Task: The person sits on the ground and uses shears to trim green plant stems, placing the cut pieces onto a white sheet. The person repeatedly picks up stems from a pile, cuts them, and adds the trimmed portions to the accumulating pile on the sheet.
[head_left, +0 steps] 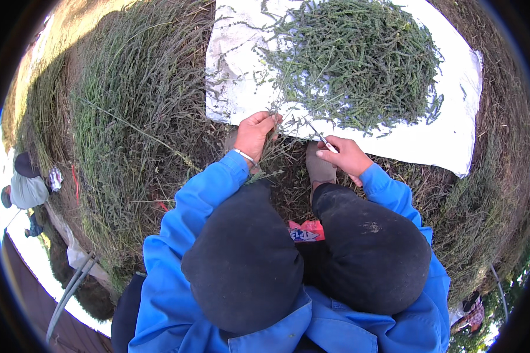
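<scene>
My left hand (257, 133), a pale bangle at its wrist, grips a thin bunch of green plant stems (287, 120) whose leafy tips fan out to the right. In my right hand (346, 155) is a small cutting tool (331, 146) with a white handle. Its narrow metal end points up and left towards the stems; I cannot tell whether it is a knife or snips. Just beyond both hands lies a white sheet (450, 145), bearing a large heap of cut green sprigs (371, 66). Scattered bits lie on the sheet's left part.
Long-stemmed plants (128, 84) lie in a thick layer at the left, with more dry stalks (490, 189) at the right. Between my knees is a red printed packet (307, 231). Other people (26, 189) are at the far left and lower right. Grey poles (70, 287) stand lower left.
</scene>
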{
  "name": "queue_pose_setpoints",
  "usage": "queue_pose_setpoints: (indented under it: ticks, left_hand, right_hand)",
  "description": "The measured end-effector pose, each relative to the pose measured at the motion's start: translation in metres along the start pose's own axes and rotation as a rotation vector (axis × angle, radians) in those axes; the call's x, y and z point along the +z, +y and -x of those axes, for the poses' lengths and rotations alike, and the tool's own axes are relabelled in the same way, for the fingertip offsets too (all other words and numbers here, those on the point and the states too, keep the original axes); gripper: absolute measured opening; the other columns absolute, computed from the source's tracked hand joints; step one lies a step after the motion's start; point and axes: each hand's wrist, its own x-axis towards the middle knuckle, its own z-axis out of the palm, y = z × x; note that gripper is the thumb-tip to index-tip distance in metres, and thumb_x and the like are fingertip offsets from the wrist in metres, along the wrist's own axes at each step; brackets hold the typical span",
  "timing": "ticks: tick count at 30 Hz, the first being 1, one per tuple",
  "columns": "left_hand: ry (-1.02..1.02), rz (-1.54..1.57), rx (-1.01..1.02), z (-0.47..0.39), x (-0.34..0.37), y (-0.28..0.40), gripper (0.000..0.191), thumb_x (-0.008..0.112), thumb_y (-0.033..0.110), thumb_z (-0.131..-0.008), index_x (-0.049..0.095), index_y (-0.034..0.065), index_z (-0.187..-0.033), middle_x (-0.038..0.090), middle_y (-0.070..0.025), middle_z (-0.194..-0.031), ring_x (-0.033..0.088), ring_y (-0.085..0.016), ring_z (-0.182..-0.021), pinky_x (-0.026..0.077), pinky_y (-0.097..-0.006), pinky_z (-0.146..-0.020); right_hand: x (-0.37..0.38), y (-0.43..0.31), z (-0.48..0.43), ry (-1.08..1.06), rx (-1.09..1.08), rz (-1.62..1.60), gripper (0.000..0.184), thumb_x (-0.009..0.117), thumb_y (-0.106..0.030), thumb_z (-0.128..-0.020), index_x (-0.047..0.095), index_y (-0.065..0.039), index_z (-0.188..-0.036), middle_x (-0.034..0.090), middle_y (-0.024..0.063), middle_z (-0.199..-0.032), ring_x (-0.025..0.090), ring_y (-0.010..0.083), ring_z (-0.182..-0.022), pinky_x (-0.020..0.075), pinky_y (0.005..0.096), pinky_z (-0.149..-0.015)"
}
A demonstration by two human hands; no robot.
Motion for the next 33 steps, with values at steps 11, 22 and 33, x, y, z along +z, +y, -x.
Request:
queue_pose_setpoints:
  ticks: [11, 22, 33]
  left_hand:
    - [-0.072, 0.055, -0.022, -0.004, -0.002, -0.005, 0.008, 0.062, 0.007, -0.090, 0.063, -0.0016, -0.088, 0.067, -0.0101, -0.091, 0.060, -0.014, -0.076, 0.048, -0.0278, -0.060]
    - [-0.239, -0.164, -0.138, 0.035, -0.070, 0.011, 0.082, 0.039, 0.060, -0.094, 0.034, -0.0076, -0.140, 0.051, -0.0163, -0.130, 0.050, -0.022, -0.119, 0.037, -0.0351, -0.102]
    - [0.168, -1.346, -0.014, 0.163, -0.119, -0.062, 0.028, 0.044, 0.032, -0.096, 0.055, 0.0063, -0.100, 0.066, -0.0208, -0.095, 0.063, -0.040, -0.089, 0.049, -0.0483, -0.075]
  right_hand:
    - [0.021, 0.018, -0.038, -0.010, 0.060, -0.489, 0.023, 0.059, -0.023, -0.092, 0.056, -0.002, -0.103, 0.050, 0.0022, -0.063, 0.044, 0.0087, -0.041, 0.0342, 0.0249, -0.035]
    - [-0.012, 0.020, 0.018, 0.241, -0.151, -0.788, 0.034, 0.051, -0.026, -0.095, 0.050, 0.001, -0.115, 0.053, 0.0050, -0.079, 0.056, 0.0139, -0.057, 0.0473, 0.0290, -0.035]
    - [0.000, -0.004, 0.058, 0.258, -0.207, -0.704, 0.037, 0.052, -0.029, -0.095, 0.050, 0.000, -0.117, 0.053, 0.0039, -0.087, 0.054, 0.0121, -0.068, 0.0480, 0.0265, -0.059]
